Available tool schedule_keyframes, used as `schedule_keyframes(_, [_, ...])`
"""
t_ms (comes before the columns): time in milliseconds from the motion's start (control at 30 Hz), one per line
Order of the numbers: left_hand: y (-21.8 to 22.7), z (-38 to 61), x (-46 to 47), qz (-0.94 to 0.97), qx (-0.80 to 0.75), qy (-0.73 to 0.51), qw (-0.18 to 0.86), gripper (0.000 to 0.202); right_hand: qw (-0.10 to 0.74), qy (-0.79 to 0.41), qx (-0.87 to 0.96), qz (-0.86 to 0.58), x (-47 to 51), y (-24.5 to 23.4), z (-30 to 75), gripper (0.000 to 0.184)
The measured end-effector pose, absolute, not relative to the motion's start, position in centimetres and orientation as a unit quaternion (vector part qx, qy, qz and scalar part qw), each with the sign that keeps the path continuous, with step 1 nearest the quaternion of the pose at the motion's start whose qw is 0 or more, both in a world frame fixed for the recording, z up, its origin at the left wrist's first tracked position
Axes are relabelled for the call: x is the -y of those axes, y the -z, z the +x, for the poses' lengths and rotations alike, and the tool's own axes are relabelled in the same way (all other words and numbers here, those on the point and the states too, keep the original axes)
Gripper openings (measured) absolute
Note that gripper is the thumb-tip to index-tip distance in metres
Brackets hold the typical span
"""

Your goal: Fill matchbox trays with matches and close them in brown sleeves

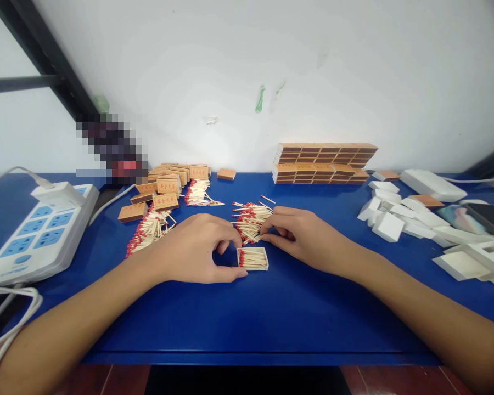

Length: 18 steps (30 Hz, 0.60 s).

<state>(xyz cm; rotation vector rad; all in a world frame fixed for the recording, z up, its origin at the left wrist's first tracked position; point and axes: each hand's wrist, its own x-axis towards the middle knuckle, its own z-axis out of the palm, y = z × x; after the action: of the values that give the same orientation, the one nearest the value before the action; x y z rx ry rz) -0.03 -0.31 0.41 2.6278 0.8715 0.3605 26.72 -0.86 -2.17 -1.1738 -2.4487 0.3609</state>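
Note:
A small white matchbox tray point(253, 258) lies on the blue table point(271, 312), partly filled with red-tipped matches. My left hand point(197, 249) curls around the tray's left end, thumb and fingers steadying it. My right hand point(302, 236) rests just right of a loose pile of matches point(251, 218), with its fingertips pinched together at the pile's near edge on what look like a few matches.
Two more heaps of matches point(148, 230) and orange matchbox sleeves point(167, 186) lie at the back left. Stacked filled boxes point(323, 163) stand against the wall. Several white empty trays point(399, 219) spread to the right. A white power strip point(37, 233) sits far left.

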Motion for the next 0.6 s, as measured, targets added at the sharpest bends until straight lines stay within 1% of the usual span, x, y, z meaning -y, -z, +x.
schedule_keyframes(133, [-0.46, -0.01, 0.28, 0.926, -0.308, -0.128, 0.175, 0.026, 0.199, -0.129, 0.875, -0.422, 0.89, 2.1, 26.9, 0.008])
schedule_keyframes(333, [-0.44, -0.04, 0.27, 0.928, -0.306, -0.128, 0.171, 0.026, 0.187, -0.137, 0.872, -0.431, 0.88, 1.97, 27.07, 0.015])
schedule_keyframes(600, [-0.5, -0.06, 0.29, 0.929, -0.302, -0.131, 0.171, 0.025, 0.162, -0.141, 0.869, -0.446, 0.95, 1.46, 27.0, 0.016])
